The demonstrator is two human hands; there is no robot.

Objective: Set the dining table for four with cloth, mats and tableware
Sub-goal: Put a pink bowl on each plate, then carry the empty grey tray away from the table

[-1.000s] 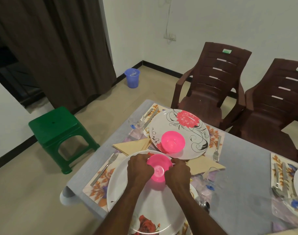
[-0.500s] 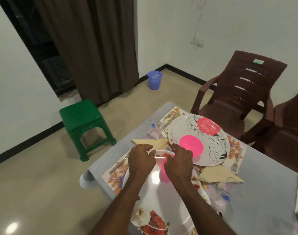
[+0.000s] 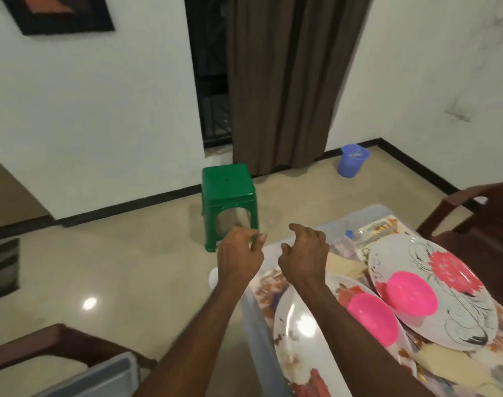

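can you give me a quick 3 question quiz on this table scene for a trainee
1. True or false: the left hand is holding a pink bowl.
2. How many pink bowls are in view? A) one B) two C) three
3. Fill in: the stool on the floor beyond the hands is ____ in colour.

Key
1. False. Both the left hand and the right hand hang loosely curled in the air with nothing in them.
2. B. The near pink bowl sits on the near plate, and the far pink bowl sits on the far plate.
3. Green.
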